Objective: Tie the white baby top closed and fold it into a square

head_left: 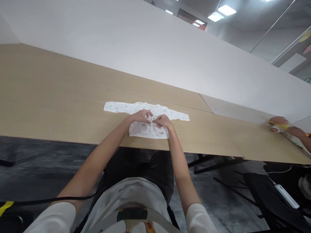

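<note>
A small white long-sleeved baby shirt [141,129] with a scattered print lies flat on the wooden table [73,119], its sleeves spread to both sides and its neck towards the wall. Both hands meet at the front opening down its middle. My left hand [143,116] has its thumb and fingers closed on the left side of that edge. Close beside it, my right hand [163,121] pinches the cloth on the right side. The fingers cover whatever fastening sits between them.
Behind the table rises a white partition [150,51]. At the far right another person's hand [296,132] rests by a doll-like figure [278,121] and pale cloth. A black chair [264,191] holding a white power strip [286,195] stands at lower right.
</note>
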Tool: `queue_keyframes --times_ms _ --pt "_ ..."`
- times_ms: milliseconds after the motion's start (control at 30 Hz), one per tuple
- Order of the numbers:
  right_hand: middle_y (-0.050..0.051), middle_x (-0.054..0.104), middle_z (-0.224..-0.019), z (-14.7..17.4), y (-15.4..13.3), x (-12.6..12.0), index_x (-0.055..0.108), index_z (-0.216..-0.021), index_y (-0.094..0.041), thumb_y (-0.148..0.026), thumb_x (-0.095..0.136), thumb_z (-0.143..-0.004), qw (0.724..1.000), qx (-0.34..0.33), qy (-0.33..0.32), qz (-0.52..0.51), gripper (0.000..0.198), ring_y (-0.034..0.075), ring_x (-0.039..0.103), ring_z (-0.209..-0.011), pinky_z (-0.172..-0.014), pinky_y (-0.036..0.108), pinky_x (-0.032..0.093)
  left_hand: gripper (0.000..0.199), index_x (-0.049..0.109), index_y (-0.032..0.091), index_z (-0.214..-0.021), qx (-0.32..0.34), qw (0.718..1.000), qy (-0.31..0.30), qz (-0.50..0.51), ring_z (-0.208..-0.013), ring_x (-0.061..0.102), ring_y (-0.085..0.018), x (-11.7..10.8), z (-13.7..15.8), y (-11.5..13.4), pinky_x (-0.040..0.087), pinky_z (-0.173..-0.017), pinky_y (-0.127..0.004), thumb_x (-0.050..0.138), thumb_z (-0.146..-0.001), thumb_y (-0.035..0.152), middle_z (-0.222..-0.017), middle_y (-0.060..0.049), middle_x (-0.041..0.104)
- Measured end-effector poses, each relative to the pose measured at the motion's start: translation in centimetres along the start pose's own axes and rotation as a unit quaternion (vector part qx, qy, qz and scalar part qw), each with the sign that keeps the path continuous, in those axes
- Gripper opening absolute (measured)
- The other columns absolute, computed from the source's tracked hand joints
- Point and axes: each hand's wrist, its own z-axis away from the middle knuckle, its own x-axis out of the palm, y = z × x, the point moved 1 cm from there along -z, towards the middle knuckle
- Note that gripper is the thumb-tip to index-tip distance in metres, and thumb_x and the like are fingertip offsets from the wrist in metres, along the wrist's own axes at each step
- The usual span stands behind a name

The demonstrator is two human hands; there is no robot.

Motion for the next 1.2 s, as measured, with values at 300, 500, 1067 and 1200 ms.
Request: queue_keyframes --times_ms 300,500,1067,1200 --pt "0.020 0.059 -0.118 -3.0 6.2 -9.3 0.056 -0.113 -0.009 -0.020 0.044 -0.089 0.927 0.072 0.221 0.295 0.029 0.026 0.055 -0.111 -0.089 0.034 0.041 0.043 0.060 0.011 -0.118 -0.216 0.933 0.162 -0.237 -0.123 0.042 -0.031 -7.4 2.4 -9.5 0.031 -0.103 -0.046 0.052 -0.084 0.036 -0.128 -0.016 0.055" --pt "0.019 0.064 -0.106 -2.4 7.8 -10.3 0.059 -0.109 -0.008 -0.014 0.041 -0.092 0.879 0.027 0.157 0.449 0.025 0.023 0.059 -0.099 -0.090 0.036 0.036 0.035 0.065 0.012 -0.105 -0.205 0.927 0.143 -0.281 -0.108 0.054 -0.027 -7.9 3.4 -10.0 0.037 -0.095 -0.039 0.049 -0.086 0.037 -0.110 -0.015 0.064" --pt "0.016 0.059 -0.103 7.7 6.4 -18.0 0.055 -0.100 -0.013 -0.024 0.039 -0.097 0.813 -0.082 0.307 0.488 0.020 0.018 0.053 -0.078 -0.060 0.028 0.028 0.049 0.064 0.022 -0.099 -0.040 0.912 0.213 -0.348 -0.101 0.054 -0.023 -14.3 10.6 -5.2 0.032 -0.101 -0.042 0.029 -0.091 0.055 -0.089 -0.007 0.063" --pt "0.013 0.060 -0.101 9.1 11.1 -15.0 0.055 -0.093 -0.015 -0.006 0.039 -0.086 0.843 -0.084 0.246 0.471 0.020 0.021 0.055 -0.087 -0.066 0.028 0.035 0.043 0.068 0.021 -0.090 -0.080 0.909 0.238 -0.333 -0.100 0.053 -0.022 -10.5 13.3 -7.0 0.029 -0.102 -0.042 0.028 -0.092 0.039 -0.091 -0.008 0.063"
